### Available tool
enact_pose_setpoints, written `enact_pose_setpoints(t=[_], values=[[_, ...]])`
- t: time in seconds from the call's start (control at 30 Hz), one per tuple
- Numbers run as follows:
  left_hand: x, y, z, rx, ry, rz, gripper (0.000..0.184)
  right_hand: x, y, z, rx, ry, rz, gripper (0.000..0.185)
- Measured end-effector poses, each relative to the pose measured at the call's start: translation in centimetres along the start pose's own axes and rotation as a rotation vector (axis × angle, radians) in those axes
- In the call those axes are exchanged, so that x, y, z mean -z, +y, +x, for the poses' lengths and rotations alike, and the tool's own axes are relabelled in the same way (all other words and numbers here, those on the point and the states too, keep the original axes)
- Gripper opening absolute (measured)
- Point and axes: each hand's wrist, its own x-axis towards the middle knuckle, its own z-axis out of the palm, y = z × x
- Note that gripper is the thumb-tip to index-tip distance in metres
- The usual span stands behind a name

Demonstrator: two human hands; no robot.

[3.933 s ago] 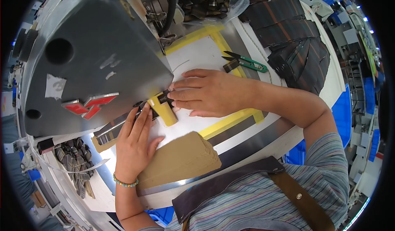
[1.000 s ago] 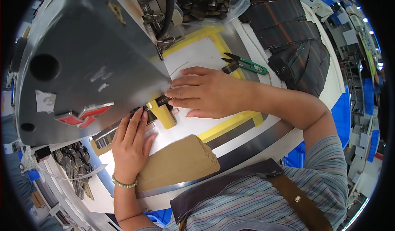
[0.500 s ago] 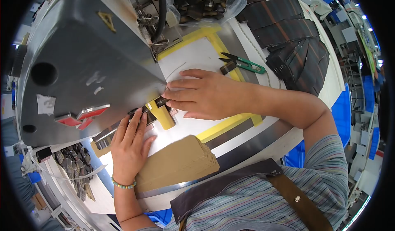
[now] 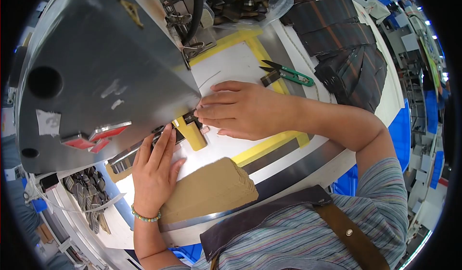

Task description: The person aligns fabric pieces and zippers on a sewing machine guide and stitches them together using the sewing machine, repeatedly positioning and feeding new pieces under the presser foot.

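Under the grey head of a sewing machine, a dark plaid fabric strip runs past a yellow guide piece. My left hand, wearing a beaded bracelet, lies with fingers stretched out and fingertips on the strip left of the guide. On the other side, my right hand lies flat, fingers extended and slightly apart, its fingertips at the strip close to the machine head. The head hides the needle area and part of the strip. A stack of brown card pieces sits just right of my left wrist.
Green-handled thread snips and a small folded fabric piece lie beyond my right hand. Dark striped fabric panels are piled at the back right. A clear bag holds fabric pieces; more plaid strips hang at left.
The whole view has shifted slightly, the machine head appearing a little tilted. Both hands stay in nearly the same place on the strip, with no visible change of grip.
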Motion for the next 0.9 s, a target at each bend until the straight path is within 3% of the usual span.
enact_pose_setpoints(t=[0.43, 0.73, 0.77, 0.87, 0.9], values=[[0.2, 0.0, 0.0, 0.027, -0.028, -0.052, 0.061, -0.2, -0.1, -0.1, 0.003, 0.001, -0.031, 0.049], [-0.2, -0.6, -0.3, -0.017, 0.024, -0.058, 0.066, 3.2, 0.5, 0.3, -0.06, 0.172, -0.205, 0.031], [-0.3, -0.7, -0.3, -0.02, 0.029, -0.061, 0.068, 4.6, 0.5, 0.3, -0.099, 0.155, -0.273, 0.031], [-0.4, -0.7, -0.2, 0.025, 0.055, -0.114, 0.07, 9.7, -0.8, -0.5, -0.386, -0.326, -0.461, 0.029], [-0.5, -0.7, -0.3, 0.02, 0.057, -0.099, 0.069, 10.0, -0.7, -1.4, -0.404, -0.352, -0.432, 0.027]])
